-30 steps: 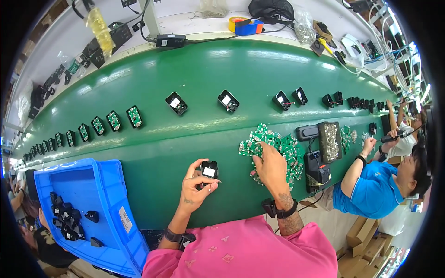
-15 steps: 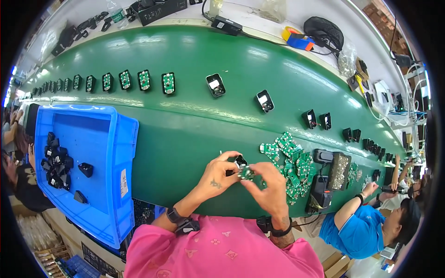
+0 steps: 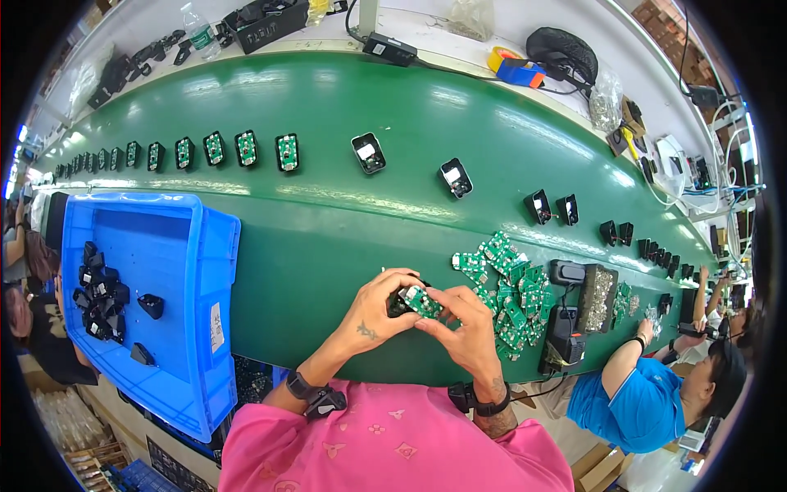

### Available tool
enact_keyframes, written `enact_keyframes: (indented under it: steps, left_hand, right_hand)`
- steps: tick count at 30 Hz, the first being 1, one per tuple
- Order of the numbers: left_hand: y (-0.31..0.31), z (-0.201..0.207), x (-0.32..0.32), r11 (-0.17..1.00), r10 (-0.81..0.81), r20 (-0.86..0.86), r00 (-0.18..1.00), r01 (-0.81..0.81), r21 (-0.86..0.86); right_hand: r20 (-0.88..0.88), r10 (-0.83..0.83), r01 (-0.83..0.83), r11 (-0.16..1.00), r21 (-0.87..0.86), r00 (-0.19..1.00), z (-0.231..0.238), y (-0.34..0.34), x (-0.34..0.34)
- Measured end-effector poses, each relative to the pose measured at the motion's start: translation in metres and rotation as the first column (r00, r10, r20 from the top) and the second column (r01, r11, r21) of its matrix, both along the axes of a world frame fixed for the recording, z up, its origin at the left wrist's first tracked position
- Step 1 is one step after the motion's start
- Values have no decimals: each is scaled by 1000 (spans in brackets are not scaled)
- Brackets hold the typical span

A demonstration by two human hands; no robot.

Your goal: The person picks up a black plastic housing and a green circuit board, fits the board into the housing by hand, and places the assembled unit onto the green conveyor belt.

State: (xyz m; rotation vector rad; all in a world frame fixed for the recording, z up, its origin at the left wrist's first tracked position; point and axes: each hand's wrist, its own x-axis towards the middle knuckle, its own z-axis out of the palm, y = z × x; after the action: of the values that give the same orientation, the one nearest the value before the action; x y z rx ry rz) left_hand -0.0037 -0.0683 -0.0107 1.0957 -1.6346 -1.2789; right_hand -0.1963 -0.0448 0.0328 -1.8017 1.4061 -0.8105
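In front of my chest, my left hand [image 3: 373, 314] is closed around a small black plastic housing [image 3: 398, 306]. A green circuit board [image 3: 422, 301] lies tilted at the housing's opening, and my right hand [image 3: 467, 328] pinches its right edge between thumb and fingers. Whether the board sits fully inside cannot be made out. Just right of my right hand is a heap of loose green circuit boards [image 3: 520, 303]. Beyond my hands, an open black housing [image 3: 456, 178] with a white part inside stands on the green bench, with another housing [image 3: 368, 153] to its left.
A blue bin [image 3: 220, 279] with several black housings stands at the left. Housings fitted with boards [image 3: 246, 148] line the far left bench. At right are a black device [image 3: 566, 336] and a box of small metal parts [image 3: 598, 297]. A co-worker in blue [image 3: 631, 402] sits right.
The circuit board has moved left onto the black housing and now shows its component face. My right hand has followed it, closer to my left. Housings along the bench appear shifted slightly left.
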Motion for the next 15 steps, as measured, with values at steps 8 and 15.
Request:
enact_keyframes:
  steps: [8, 15]
  left_hand:
    - [-1, -4, 6, 921, -100, -372, 923, 228, 317]
    - [4, -3, 11, 807, -17, -631, 776, 383, 450]
  right_hand:
    - [150, 51, -55, 998, 23, 987, -10, 0, -3]
    - [115, 56, -55, 998, -15, 992, -18, 0, -2]
